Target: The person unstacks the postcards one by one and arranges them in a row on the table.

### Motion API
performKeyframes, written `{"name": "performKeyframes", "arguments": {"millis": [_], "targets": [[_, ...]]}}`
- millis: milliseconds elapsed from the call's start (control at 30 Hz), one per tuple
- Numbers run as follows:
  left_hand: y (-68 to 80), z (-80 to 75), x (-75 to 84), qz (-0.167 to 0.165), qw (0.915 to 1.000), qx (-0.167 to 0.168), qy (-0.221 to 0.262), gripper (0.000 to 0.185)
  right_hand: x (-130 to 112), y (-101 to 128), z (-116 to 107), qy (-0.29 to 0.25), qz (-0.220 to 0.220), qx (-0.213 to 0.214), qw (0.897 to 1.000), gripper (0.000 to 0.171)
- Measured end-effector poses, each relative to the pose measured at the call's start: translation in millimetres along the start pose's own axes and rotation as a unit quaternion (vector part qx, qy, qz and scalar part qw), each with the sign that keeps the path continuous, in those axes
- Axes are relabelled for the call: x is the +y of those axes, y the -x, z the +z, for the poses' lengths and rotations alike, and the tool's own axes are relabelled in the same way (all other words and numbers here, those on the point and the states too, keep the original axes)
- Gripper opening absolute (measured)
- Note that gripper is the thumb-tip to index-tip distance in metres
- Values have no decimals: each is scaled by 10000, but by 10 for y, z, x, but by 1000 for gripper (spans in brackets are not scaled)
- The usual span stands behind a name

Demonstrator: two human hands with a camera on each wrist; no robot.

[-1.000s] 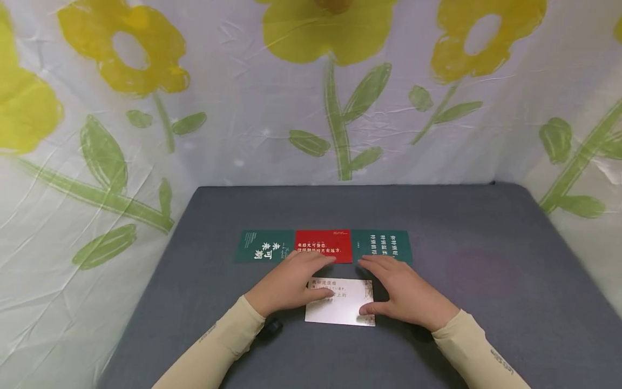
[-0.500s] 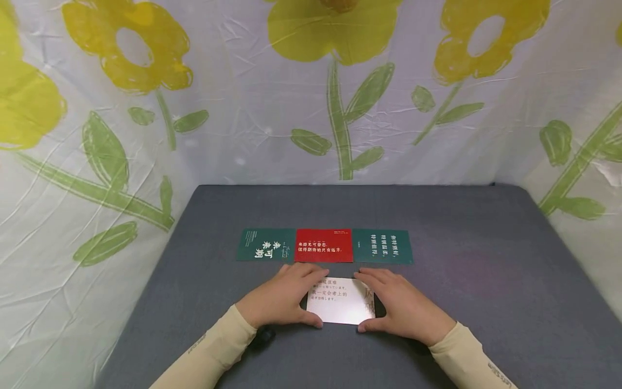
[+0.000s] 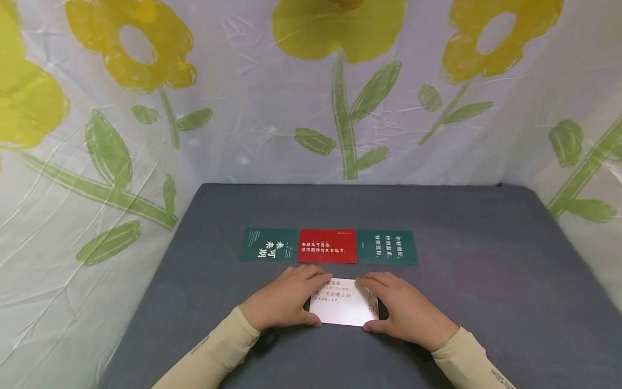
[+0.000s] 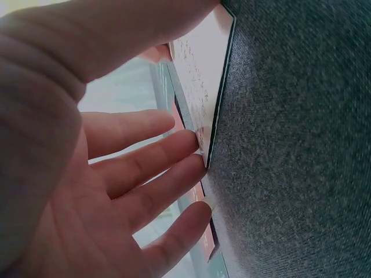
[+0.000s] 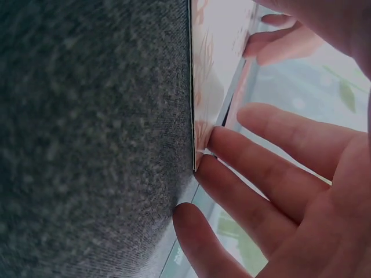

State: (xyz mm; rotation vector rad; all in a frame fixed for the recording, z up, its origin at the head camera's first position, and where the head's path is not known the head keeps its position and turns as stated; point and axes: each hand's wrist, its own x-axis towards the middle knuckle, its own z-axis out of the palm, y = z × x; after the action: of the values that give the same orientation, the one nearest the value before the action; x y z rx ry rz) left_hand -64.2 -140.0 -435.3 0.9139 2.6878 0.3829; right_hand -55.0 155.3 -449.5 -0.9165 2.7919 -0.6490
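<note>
both hands (image 3: 340, 302) flank white card (image 3: 342, 308), fingertips touching edges

A dark grey fabric-covered surface (image 3: 486, 259) carries four cards. A white card (image 3: 342, 302) with printed text lies flat between the left hand (image 3: 284, 300) and the right hand (image 3: 405, 310), whose fingers rest at its side edges. Just beyond the fingertips lies a row of three cards set edge to edge: a green card (image 3: 268, 245) past the left hand, a red card (image 3: 327, 246) in the middle, and another green card (image 3: 386, 247) past the right hand.
</note>
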Motion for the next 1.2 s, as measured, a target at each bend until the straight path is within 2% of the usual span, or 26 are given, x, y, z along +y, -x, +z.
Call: {"name": "performKeyframes", "arguments": {"millis": [333,500,700,1000,1200], "targets": [[-16,-17,33,80,9999,9,90,86,1,31,-27,110,-193,214,9995,78],[-44,-24,27,184,9998,30,89,86,9,46,-42,145,-173,197,9996,77],[-85,-19,29,150,9998,-7,153,91,28,48,-74,163,-173,147,9996,78],[-310,-113,159,332,9990,181,237,93,163,106,-279,189,191,113,9996,79],[-547,-110,256,342,9990,231,170,95,350,146,-384,191,278,78,9994,76]]}}
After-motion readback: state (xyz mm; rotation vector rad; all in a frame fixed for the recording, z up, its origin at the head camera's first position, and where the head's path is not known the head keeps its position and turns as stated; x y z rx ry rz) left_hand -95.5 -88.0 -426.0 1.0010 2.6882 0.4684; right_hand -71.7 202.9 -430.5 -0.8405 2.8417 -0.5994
